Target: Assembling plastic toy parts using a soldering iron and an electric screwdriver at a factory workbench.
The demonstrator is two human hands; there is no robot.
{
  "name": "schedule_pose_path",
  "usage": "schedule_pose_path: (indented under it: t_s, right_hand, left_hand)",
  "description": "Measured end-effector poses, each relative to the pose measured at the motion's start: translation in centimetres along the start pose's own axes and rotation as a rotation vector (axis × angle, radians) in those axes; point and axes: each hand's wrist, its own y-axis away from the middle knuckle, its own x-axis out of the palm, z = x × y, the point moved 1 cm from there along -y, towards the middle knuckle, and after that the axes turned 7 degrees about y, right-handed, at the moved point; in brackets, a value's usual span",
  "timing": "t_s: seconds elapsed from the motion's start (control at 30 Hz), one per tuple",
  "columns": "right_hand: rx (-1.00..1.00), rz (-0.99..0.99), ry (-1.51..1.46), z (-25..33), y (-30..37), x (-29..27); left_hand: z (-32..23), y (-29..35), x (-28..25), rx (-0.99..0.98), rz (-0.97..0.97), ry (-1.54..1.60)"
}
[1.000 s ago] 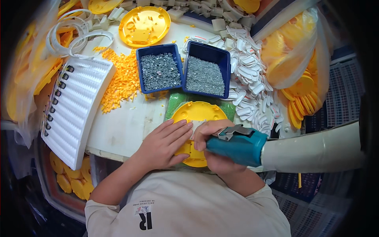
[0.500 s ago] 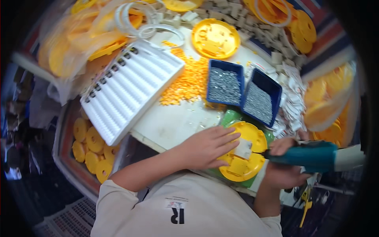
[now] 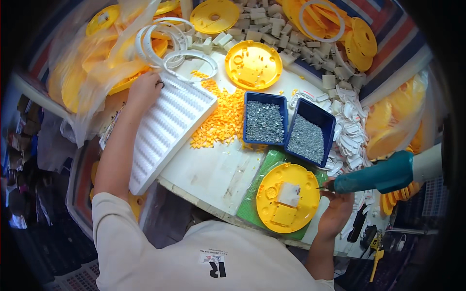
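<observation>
Under the left hand [image 3: 145, 89], a white tray [image 3: 170, 121] with rows of parallel ridges. Between the hands, a heap of orange-yellow bits [image 3: 218, 114] and 2 dark blue bins [image 3: 318, 115] filled with silver-grey metal pieces [image 3: 264, 121]. Just left of the right hand [image 3: 337, 213], a yellow disc [image 3: 306, 194] with a white block [image 3: 289, 194], over a green mat [image 3: 250, 203]. At that hand, a teal driver [image 3: 374, 174]; far beyond it, red, white and blue striped sheeting [image 3: 405, 36].

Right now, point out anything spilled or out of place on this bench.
Small yellow pieces lie loose on the white tabletop, a few apart from the heap, while metal bits nearby sit in blue bins. It resembles a spill, but may be deliberate.
</observation>
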Motion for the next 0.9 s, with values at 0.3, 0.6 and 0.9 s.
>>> schedule_pose_path:
  t_s: [0.3,0.6,0.9]
  right_hand:
    - [0.048,-0.036,0.051,0.6,1.3,-0.6]
    - [0.043,0.001,0.082,1.0,1.5,0.0]
    - [0.003,0.084,0.085,2.6,1.2,0.9]
  left_hand:
    - [0.3,-2.3,1.1,-0.023,0.053,-0.243]
    - [-1.3,-1.9,-0.5,-0.165,0.155,0.012]
    - [4.0,-4.0,-6.3,-0.126,-0.351,1.351]
